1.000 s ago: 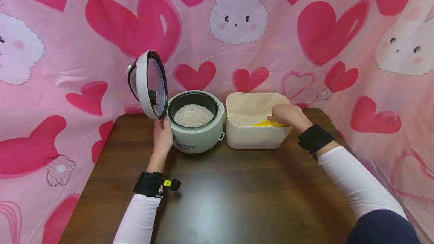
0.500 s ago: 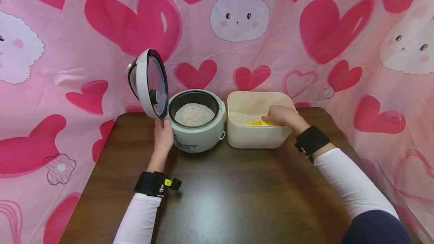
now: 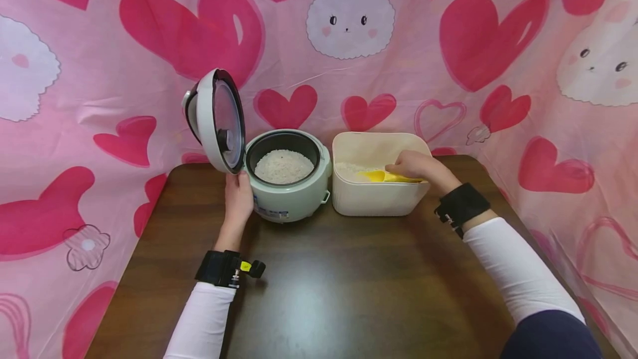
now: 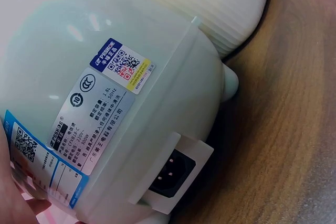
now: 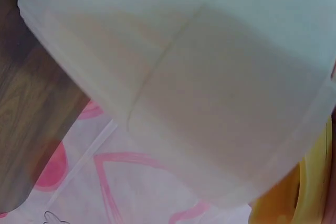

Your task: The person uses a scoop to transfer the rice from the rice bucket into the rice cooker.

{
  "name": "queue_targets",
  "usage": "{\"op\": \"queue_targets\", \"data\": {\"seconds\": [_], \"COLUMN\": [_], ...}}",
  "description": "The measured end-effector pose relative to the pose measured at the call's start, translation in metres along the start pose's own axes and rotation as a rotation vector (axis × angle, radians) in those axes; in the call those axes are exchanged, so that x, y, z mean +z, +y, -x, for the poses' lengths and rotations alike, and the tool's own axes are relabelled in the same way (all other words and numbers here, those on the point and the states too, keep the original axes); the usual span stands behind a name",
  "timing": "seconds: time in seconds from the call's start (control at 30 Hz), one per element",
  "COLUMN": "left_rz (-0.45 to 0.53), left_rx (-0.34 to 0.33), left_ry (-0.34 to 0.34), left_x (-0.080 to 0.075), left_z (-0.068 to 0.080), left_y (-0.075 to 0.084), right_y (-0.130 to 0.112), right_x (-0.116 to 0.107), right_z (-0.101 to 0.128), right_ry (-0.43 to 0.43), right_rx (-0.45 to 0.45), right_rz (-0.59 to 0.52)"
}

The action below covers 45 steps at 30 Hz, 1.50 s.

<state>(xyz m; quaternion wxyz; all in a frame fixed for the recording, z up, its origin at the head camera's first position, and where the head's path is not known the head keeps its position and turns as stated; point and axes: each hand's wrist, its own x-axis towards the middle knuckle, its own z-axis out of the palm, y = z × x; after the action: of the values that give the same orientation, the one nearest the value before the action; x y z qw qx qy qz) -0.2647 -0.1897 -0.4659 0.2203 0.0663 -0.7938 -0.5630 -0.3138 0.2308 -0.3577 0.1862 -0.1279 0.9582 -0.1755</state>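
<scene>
R hand (image 3: 415, 164) grips yellow plastic scoop (image 3: 376, 176) in cream rect. bin (image 3: 379, 201); L hand (image 3: 238, 199) at rnd pale-green cooker (image 3: 294, 201), can't tell grip!

The brown table (image 3: 319, 270) carries a pale green rice cooker (image 3: 290, 201) and, just beside it, a cream bin (image 3: 376, 200).

We are seeing glare whitening the near counter (image 3: 299, 309) and, from the right wrist, shadow dimming the blurry container (image 5: 220, 87).
</scene>
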Motion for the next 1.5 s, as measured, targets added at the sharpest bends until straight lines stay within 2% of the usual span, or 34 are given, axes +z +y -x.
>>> {"op": "queue_targets", "data": {"seconds": [0.13, 0.3, 0.47, 0.8, 0.9, 1.13, 1.3, 1.5], "left_rz": [-0.007, -0.019, -0.014, -0.017, -0.016, -0.032, -0.03, -0.025], "left_rx": [-0.006, -0.016, -0.018, -0.03, -0.028, -0.03, -0.027, -0.034], "left_ry": [0.005, 0.0, -0.004, -0.004, -0.013, -0.017, -0.015, -0.017], "left_x": [0.0, 0.0, 0.0, 0.0, -0.001, -0.001, 0.0, -0.001], "left_z": [0.0, 0.001, 0.0, 0.001, 0.003, 0.004, 0.003, 0.0], "left_y": [-0.002, -0.004, -0.005, -0.007, -0.006, -0.004, -0.003, -0.003], "right_y": [0.004, 0.008, 0.011, 0.019, 0.026, 0.033, 0.032, 0.025], "right_x": [-0.004, -0.01, -0.015, -0.022, -0.022, -0.025, -0.028, -0.03], "right_z": [0.0, 0.005, 0.012, 0.027, 0.03, 0.033, 0.035, 0.035], "right_ry": [-0.004, -0.013, 0.029, 0.071, 0.088, 0.127, 0.135, 0.133], "right_rx": [-0.004, 0.018, 0.021, 0.062, 0.063, 0.059, 0.056, 0.036], "right_rz": [-0.03, -0.131, -0.224, -0.19, -0.235, -0.417, -0.443, -0.405]}}
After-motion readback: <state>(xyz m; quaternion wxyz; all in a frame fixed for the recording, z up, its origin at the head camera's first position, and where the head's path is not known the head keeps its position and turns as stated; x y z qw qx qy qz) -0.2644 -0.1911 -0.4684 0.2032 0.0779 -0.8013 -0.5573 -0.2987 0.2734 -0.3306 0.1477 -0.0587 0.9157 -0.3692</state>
